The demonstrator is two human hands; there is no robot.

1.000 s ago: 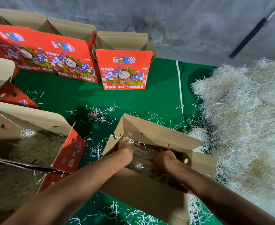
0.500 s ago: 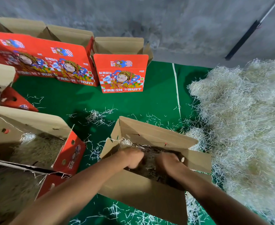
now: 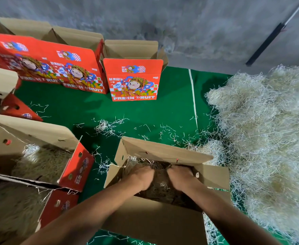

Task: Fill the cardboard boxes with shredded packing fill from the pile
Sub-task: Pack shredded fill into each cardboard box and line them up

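Pressing into the open brown cardboard box [image 3: 164, 225], the left hand [image 3: 141, 177] and right hand [image 3: 180, 176] sit side by side on the pale shredded packing fill [image 3: 160, 189] directly beneath their knuckles; whether the fingers are curled or flat cannot be told. Further supply, the large straw-coloured heap of shredded fill [image 3: 265, 138], lies beyond the box's right wall, nearer the right hand's fingers, so that hand probably reaches next.

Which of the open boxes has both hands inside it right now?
The plain brown box nearest the camera, beside the fill pile. The left hand and right hand are down in its shredded fill; the other boxes are untouched.
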